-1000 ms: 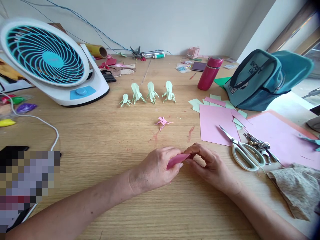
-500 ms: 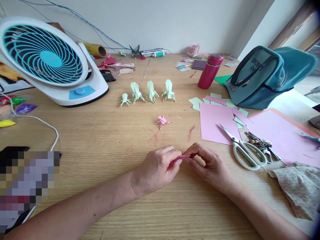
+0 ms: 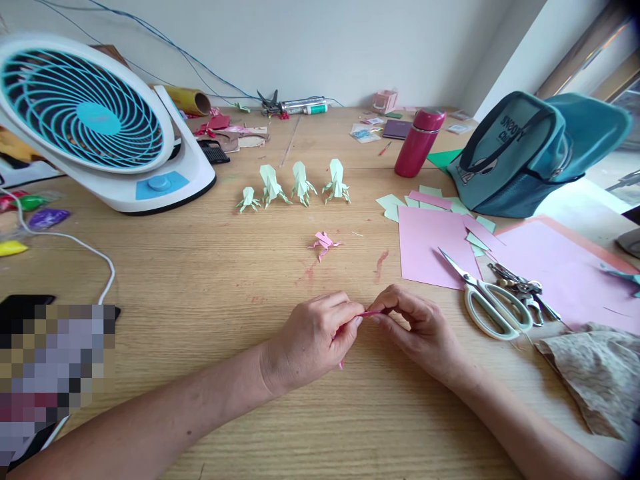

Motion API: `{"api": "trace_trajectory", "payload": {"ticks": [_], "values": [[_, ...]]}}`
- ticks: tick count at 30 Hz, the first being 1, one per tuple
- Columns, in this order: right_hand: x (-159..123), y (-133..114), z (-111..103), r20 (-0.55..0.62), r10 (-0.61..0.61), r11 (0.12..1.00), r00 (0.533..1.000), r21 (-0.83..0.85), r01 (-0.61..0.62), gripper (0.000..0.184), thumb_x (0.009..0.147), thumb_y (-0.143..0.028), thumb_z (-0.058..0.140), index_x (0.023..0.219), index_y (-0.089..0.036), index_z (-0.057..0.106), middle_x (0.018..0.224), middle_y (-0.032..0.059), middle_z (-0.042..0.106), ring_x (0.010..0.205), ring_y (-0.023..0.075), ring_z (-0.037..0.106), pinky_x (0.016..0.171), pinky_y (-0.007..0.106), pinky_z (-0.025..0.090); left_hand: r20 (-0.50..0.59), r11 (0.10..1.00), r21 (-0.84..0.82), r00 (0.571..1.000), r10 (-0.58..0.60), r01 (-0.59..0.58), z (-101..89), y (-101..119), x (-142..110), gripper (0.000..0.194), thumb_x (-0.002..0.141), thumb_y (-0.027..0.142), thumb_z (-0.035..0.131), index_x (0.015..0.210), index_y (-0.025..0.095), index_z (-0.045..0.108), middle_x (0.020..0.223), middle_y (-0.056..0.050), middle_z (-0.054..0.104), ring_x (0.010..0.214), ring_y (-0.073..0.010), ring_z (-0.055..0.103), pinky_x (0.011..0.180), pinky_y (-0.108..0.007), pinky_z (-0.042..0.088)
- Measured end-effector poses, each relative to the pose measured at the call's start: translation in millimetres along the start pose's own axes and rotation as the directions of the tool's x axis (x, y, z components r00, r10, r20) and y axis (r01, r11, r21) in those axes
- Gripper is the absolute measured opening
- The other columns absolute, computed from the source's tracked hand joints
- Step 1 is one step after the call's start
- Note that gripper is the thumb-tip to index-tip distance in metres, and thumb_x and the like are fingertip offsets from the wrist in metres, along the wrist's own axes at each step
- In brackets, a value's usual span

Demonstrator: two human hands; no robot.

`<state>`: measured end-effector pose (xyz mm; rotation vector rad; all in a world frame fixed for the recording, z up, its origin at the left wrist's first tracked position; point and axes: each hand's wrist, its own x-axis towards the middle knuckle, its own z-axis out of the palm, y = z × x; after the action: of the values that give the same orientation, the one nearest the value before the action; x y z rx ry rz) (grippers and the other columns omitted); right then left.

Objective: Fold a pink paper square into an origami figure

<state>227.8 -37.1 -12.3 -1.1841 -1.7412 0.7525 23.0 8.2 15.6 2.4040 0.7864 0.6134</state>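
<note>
A wood-grain table [image 3: 175, 280] is running back to a pale wall [image 3: 350, 50], with a white-and-blue fan [image 3: 97, 120] leaning at the left and a teal bag [image 3: 503, 163] and a red flask [image 3: 419, 147] standing at the right. Four pale green origami figures [image 3: 299, 183] are standing in a row behind a small pink origami figure [image 3: 324, 241]. White-handled scissors [image 3: 474, 283] are lying partly over a pink sheet [image 3: 433, 240]. Nearer, the left hand [image 3: 315, 333] is curling its fingers round pink folded paper [image 3: 369, 313], thumb and forefinger closing on it; the right hand [image 3: 423, 327] is pinching its other end, fingertips almost meeting.
</note>
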Motion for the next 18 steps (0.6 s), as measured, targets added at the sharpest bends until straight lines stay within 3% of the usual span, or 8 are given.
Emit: {"api": "trace_trajectory", "payload": {"ticks": [8, 11, 14, 18], "values": [[0.3, -2.0, -3.2, -0.013, 0.045, 0.999, 0.999, -0.008, -0.045, 0.020, 0.099, -0.031, 0.058, 0.086, -0.019, 0.068, 0.077, 0.0021, 0.065, 0.068, 0.0139, 0.060, 0.062, 0.025, 0.046, 0.025, 0.990, -0.122, 0.997, -0.066, 0.069, 1.3, -2.7, 1.6, 0.026, 0.096, 0.010, 0.046, 0.087, 0.014, 0.070, 0.073, 0.000, 0.054, 0.063, -0.0099, 0.050, 0.061, -0.023, 0.039], [0.7, -3.4, -4.5, -0.030, 0.079, 0.996, 0.996, 0.039, -0.078, 0.025, 0.102, -0.034, 0.051, 0.093, -0.020, 0.070, 0.076, 0.0018, 0.063, 0.069, 0.0140, 0.060, 0.063, 0.025, 0.048, 0.046, 0.967, -0.215, 0.990, -0.132, 0.138, 0.9, -4.1, 4.3, 0.028, 0.097, 0.013, 0.046, 0.080, 0.014, 0.068, 0.071, 0.000, 0.056, 0.066, -0.0106, 0.053, 0.063, -0.022, 0.041], [1.2, -3.8, -3.2, -0.003, 0.115, 0.984, 0.993, 0.136, -0.114, 0.019, 0.099, -0.035, 0.057, 0.104, -0.021, 0.070, 0.086, 0.0030, 0.068, 0.077, 0.0152, 0.065, 0.072, 0.027, 0.053, 0.097, 0.919, -0.323, 0.974, -0.207, 0.227, 0.8, -4.6, 5.9, 0.030, 0.099, 0.017, 0.044, 0.079, 0.014, 0.066, 0.072, 0.000, 0.059, 0.066, -0.0104, 0.055, 0.063, -0.021, 0.042], [1.3, -4.6, 1.5, 0.034, 0.138, 0.957, 0.990, 0.252, -0.142, 0.012, 0.094, -0.032, 0.066, 0.096, -0.020, 0.069, 0.087, 0.0026, 0.067, 0.081, 0.0151, 0.066, 0.074, 0.027, 0.054, 0.125, 0.894, -0.369, 0.966, -0.225, 0.255, 2.1, -3.5, 5.6, 0.031, 0.098, 0.020, 0.045, 0.073, 0.014, 0.062, 0.068, 0.001, 0.056, 0.063, -0.0094, 0.053, 0.061, -0.020, 0.041]]}}
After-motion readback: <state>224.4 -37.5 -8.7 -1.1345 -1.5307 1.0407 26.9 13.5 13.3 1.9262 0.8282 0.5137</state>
